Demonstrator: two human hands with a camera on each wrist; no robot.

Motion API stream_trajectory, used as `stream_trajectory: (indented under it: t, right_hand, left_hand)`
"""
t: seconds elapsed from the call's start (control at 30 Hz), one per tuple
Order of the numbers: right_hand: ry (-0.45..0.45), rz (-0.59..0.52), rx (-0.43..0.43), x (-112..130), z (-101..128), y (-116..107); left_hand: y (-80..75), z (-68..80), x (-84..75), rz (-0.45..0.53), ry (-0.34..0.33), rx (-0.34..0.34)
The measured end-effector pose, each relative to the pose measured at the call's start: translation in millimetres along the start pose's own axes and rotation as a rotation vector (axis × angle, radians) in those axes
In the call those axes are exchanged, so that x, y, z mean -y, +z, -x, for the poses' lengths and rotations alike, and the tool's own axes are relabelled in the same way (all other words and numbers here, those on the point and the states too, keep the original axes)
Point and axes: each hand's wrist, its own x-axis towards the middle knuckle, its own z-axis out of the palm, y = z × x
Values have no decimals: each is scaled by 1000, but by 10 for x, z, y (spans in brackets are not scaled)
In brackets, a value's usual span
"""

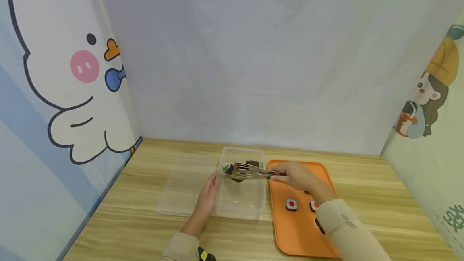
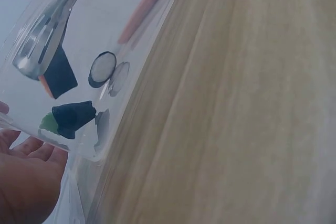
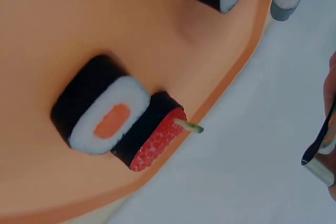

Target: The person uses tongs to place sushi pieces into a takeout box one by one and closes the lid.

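Observation:
My right hand (image 1: 294, 175) grips metal tongs (image 1: 259, 172) over the clear plastic box (image 1: 240, 212). Between the tong tips is a dark-wrapped sushi piece (image 2: 61, 77) with an orange side, held above the box floor. Two other pieces lie inside: a sushi roll with green leaf (image 2: 73, 118) near the left wall, and a round sushi roll with a pale top (image 2: 103, 68) farther back. My left hand (image 1: 209, 192) rests against the box's left side, its fingers (image 2: 39, 149) extended along the outside of the wall.
An orange tray (image 1: 290, 237) stands right of the box with several sushi pieces, including a white one with a red centre (image 1: 291, 205); my right forearm covers part of it. A flat clear lid (image 1: 185, 184) lies left of the box. Behind the wooden table (image 1: 119, 220) hangs a pale curtain (image 1: 253, 71).

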Motion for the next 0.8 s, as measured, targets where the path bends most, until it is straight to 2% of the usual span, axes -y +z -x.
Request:
stream_trajectory:
  t: [0.4,0.8]
  right_hand:
    - [-45,1,15,115,-132,110]
    - [-18,25,26,145,-110,69]
  left_hand:
    - [3,18,-18,7,1,16]
    - [28,-3,-9,5,9,-3]
